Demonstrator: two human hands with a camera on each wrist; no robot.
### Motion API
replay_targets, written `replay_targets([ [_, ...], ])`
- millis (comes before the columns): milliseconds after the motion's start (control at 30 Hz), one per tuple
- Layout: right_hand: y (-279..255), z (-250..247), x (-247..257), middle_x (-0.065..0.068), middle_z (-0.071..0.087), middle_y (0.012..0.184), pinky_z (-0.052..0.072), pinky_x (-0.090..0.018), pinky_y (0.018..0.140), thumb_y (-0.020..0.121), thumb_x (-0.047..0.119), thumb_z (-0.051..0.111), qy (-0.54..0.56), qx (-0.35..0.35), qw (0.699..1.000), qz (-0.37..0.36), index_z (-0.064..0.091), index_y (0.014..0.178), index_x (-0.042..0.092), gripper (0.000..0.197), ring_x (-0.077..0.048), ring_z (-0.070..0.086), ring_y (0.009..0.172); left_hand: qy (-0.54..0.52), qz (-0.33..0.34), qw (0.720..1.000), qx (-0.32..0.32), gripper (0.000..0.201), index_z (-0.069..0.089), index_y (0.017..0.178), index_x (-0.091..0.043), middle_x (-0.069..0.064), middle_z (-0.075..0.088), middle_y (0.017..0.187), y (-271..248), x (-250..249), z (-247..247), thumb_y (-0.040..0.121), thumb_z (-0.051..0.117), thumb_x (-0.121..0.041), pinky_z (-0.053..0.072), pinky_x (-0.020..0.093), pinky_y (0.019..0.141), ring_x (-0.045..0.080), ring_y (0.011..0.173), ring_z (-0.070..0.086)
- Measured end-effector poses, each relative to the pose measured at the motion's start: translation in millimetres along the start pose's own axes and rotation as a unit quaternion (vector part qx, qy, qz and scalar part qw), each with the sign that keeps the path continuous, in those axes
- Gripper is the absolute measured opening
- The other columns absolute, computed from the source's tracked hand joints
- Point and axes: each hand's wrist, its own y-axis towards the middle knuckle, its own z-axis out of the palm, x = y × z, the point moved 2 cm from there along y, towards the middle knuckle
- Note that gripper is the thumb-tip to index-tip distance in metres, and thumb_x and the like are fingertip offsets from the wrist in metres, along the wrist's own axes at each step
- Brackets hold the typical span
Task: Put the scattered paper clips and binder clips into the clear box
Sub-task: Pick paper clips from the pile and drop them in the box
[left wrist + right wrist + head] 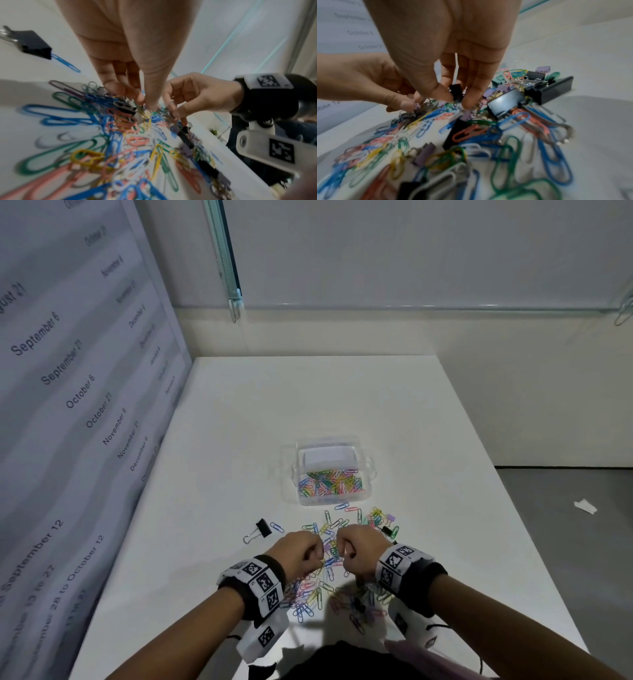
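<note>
A clear box stands mid-table with many coloured paper clips in it. Nearer me lies a pile of scattered paper clips mixed with small binder clips. Both hands hover side by side over that pile, knuckles up. My left hand curls its fingers down and pinches paper clips at the pile's top. My right hand pinches a small black binder clip between thumb and fingers. A larger black binder clip lies apart to the left, beside a blue paper clip.
The white table meets a wall poster of printed dates on the left. Its right edge drops to a grey floor with a paper scrap. Several black binder clips lie right of my right hand.
</note>
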Motion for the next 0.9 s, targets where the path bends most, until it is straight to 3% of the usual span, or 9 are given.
replay_targets([
  [133,4,-6,9,-0.001,0.044,0.088,0.035,-0.025,0.069,0.079,0.004,0.049,0.030,-0.064,0.997,0.007,0.052,0.078,0.018,0.015,-0.017,0.045,0.077,-0.083,-0.026,0.994,-0.073,0.016,0.060,0.087,-0.022,-0.003,0.065,0.092,-12,10,-8,0.091,0.048,-0.012,0.046,0.020,0.073,0.012,0.080,0.058],
  [233,11,-5,14,-0.007,0.048,0.089,0.040,-0.029,0.068,0.084,0.008,0.044,0.002,-0.050,0.999,0.001,0.052,0.077,0.011,0.012,-0.023,0.050,0.077,-0.065,-0.045,0.990,-0.118,0.019,0.056,0.084,-0.027,0.000,0.064,0.100,-16,23,-20,0.093,0.046,-0.014,0.045,0.023,0.073,0.011,0.076,0.053],
  [333,15,-1,13,-0.003,0.054,0.080,0.040,-0.027,0.064,0.078,0.006,0.046,0.008,-0.024,1.000,0.002,0.053,0.076,0.014,0.011,-0.022,0.052,0.075,-0.043,-0.084,0.985,-0.143,0.020,0.052,0.084,-0.029,0.005,0.060,0.098,-17,38,-31,0.093,0.045,-0.012,0.043,0.026,0.077,0.016,0.080,0.053],
  [433,18,2,14,0.006,0.050,0.071,0.040,-0.026,0.064,0.073,0.003,0.050,0.013,-0.008,1.000,-0.001,0.053,0.077,0.018,0.016,-0.019,0.051,0.074,-0.029,-0.134,0.980,-0.142,0.012,0.052,0.092,-0.027,0.001,0.049,0.094,-19,46,-33,0.090,0.050,-0.015,0.046,0.030,0.088,0.017,0.083,0.053],
  [500,20,5,13,0.012,0.045,0.069,0.039,-0.026,0.066,0.074,0.001,0.050,0.005,-0.011,1.000,0.001,0.053,0.080,0.021,0.021,-0.018,0.050,0.077,-0.022,-0.147,0.980,-0.134,0.015,0.055,0.103,-0.026,-0.002,0.044,0.098,-21,44,-31,0.088,0.056,-0.024,0.044,0.026,0.085,0.013,0.084,0.052],
  [600,22,8,11,0.005,0.048,0.082,0.036,-0.026,0.069,0.079,0.007,0.056,-0.008,-0.024,1.000,0.003,0.057,0.097,0.017,0.021,-0.016,0.046,0.079,0.011,-0.110,0.989,-0.094,0.027,0.054,0.112,-0.023,-0.001,0.047,0.101,-22,29,-26,0.087,0.059,-0.033,0.041,0.026,0.082,0.015,0.092,0.052],
  [667,23,8,10,0.002,0.050,0.087,0.035,-0.026,0.071,0.080,0.012,0.060,-0.011,-0.025,1.000,0.007,0.057,0.103,0.015,0.024,-0.015,0.045,0.080,0.042,-0.087,0.993,-0.066,0.023,0.056,0.103,-0.021,0.001,0.051,0.101,-21,17,-20,0.086,0.059,-0.037,0.043,0.030,0.084,0.019,0.098,0.055],
  [767,23,7,12,-0.006,0.060,0.091,0.035,-0.025,0.071,0.080,0.016,0.062,-0.021,-0.025,0.999,0.004,0.061,0.099,0.012,0.020,-0.019,0.049,0.082,0.057,-0.097,0.993,-0.043,0.026,0.049,0.082,-0.020,0.000,0.051,0.090,-16,6,-9,0.082,0.061,-0.043,0.044,0.032,0.075,0.023,0.088,0.057],
  [900,22,7,13,-0.003,0.060,0.087,0.038,-0.027,0.072,0.080,0.016,0.064,-0.032,-0.016,0.999,-0.005,0.063,0.096,0.010,0.017,-0.022,0.053,0.087,0.110,-0.116,0.986,-0.038,0.029,0.042,0.083,-0.019,0.002,0.050,0.091,-11,1,-2,0.082,0.062,-0.040,0.045,0.035,0.076,0.022,0.086,0.052],
])
